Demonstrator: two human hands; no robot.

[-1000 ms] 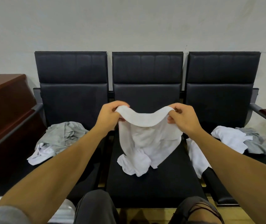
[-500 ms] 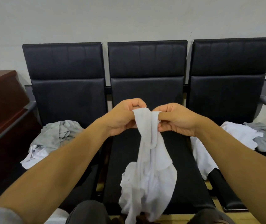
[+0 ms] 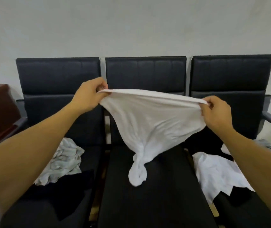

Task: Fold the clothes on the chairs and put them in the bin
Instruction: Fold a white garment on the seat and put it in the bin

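White shirt (image 3: 149,122) is hanging at frame centre above the middle chair (image 3: 148,195), its edge pinched by left hand (image 3: 88,96) and right hand (image 3: 215,112); its twisted tail probably needs shaking loose before folding.

Left hand (image 3: 88,97) and right hand (image 3: 216,112) pinching a soft white cloth garment (image 3: 149,122), stretched wide above the middle black padded chair (image 3: 148,195). Crumpled pale clothes (image 3: 64,163) on the left chair, white ones (image 3: 217,173) on the right.

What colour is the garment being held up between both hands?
Plain white, no visible pattern. The garment shows clearly in the head view, stretched above the middle chair.
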